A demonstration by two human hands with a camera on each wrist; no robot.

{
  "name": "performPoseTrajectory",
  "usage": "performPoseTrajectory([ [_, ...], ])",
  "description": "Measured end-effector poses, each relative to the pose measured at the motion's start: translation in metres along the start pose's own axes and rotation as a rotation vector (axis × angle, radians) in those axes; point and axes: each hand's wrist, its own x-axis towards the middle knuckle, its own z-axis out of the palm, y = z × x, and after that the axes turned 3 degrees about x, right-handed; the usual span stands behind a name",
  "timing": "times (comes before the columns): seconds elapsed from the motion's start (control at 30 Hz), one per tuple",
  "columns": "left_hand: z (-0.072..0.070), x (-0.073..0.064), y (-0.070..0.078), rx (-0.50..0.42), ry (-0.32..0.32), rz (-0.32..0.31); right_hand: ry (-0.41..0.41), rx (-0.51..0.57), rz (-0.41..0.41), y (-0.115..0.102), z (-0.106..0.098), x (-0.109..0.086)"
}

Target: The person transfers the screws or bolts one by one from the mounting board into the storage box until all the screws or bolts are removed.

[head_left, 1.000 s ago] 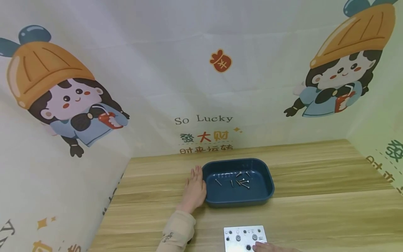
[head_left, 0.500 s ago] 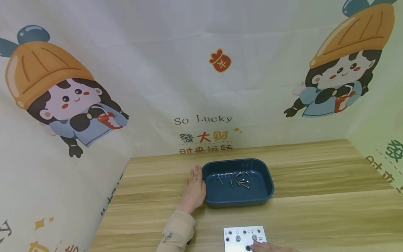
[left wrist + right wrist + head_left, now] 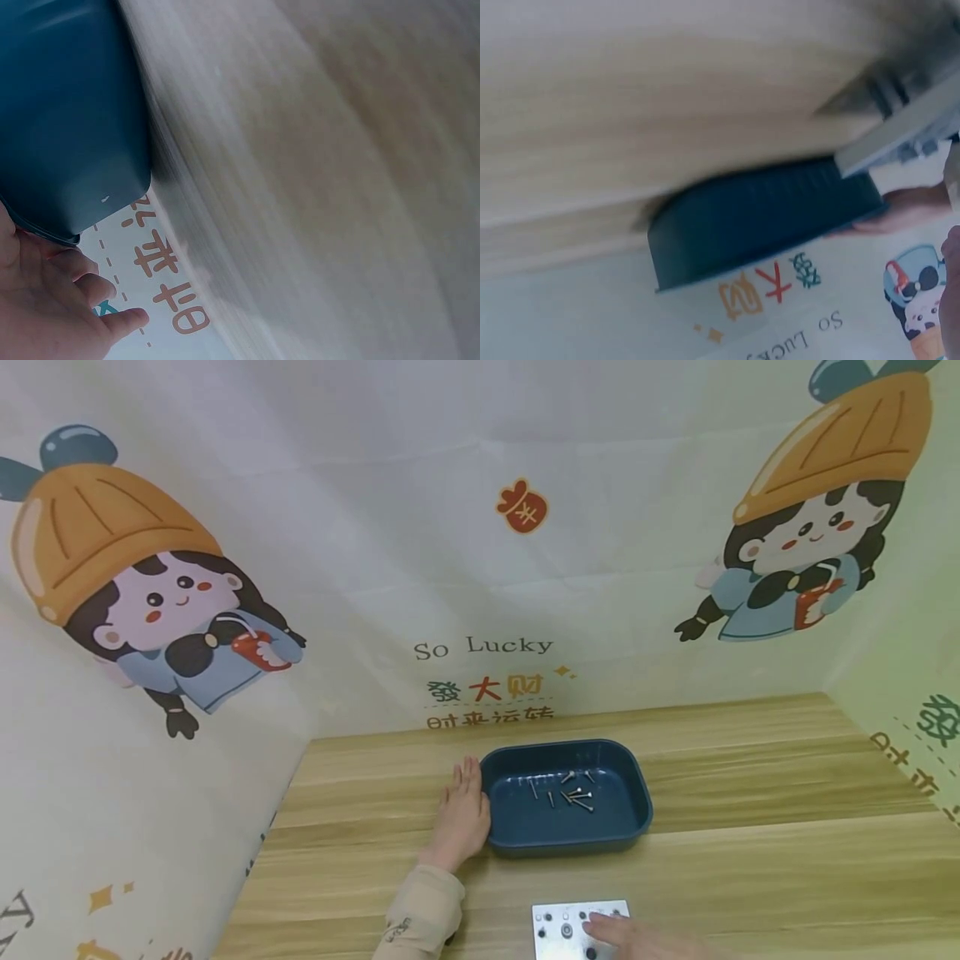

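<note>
My left hand (image 3: 461, 818) rests along the left wall of a dark blue tray (image 3: 570, 848), its fingers straight and pointing toward the back wall. In the left wrist view that hand (image 3: 52, 307) is at the tray's rim. Several thin screws (image 3: 577, 797) lie scattered inside the tray. Nearer the front, a silvery plate (image 3: 553, 945) with holes and round fittings reaches past the lower frame edge. Over its right side is my right hand (image 3: 637, 937), a finger extended above the fittings. The right wrist view shows the plate (image 3: 900, 127) edge-on, with only a sliver of that hand.
The wood-grain table (image 3: 750, 793) stretches out to both sides of the tray. Behind and at the sides hangs a pale printed cloth (image 3: 637, 527) with cartoon figures and lettering. A beige sleeve (image 3: 423, 902) covers my left forearm.
My right hand has moved left and slightly up across the plate, covering other fittings. One screw in the tray's left part has shifted right and turned. The left hand stays on the tray.
</note>
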Motion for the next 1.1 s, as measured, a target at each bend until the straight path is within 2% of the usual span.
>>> performPoseTrajectory([
  [0.07, 0.001, 0.0, 0.0, -0.001, 0.001, 0.004, -0.058, 0.003, 0.061, -0.006, -0.017, 0.003],
  [0.1, 0.001, 0.001, 0.0, -0.001, -0.002, 0.003, -0.044, -0.018, 0.059, -0.009, -0.023, 0.004],
  [0.23, 0.002, 0.001, 0.0, -0.004, -0.003, 0.005, 0.114, -0.164, -0.092, -0.004, -0.045, 0.008],
  [0.43, 0.0, 0.001, 0.0, -0.006, -0.008, -0.001, 0.312, -0.346, -0.207, 0.018, -0.07, 0.034],
  [0.53, 0.0, 0.0, 0.001, -0.009, -0.012, -0.006, 0.38, -0.413, -0.225, 0.03, -0.082, 0.046],
  [0.73, 0.002, -0.001, 0.002, -0.016, -0.012, -0.003, 0.355, -0.409, -0.187, 0.049, -0.097, 0.067],
  [0.87, 0.002, 0.0, 0.001, -0.021, -0.008, 0.001, 0.349, -0.443, -0.164, 0.058, -0.103, 0.079],
  [1.1, 0.0, 0.0, 0.0, -0.022, 0.0, 0.002, 0.293, -0.404, -0.042, 0.072, -0.106, 0.094],
])
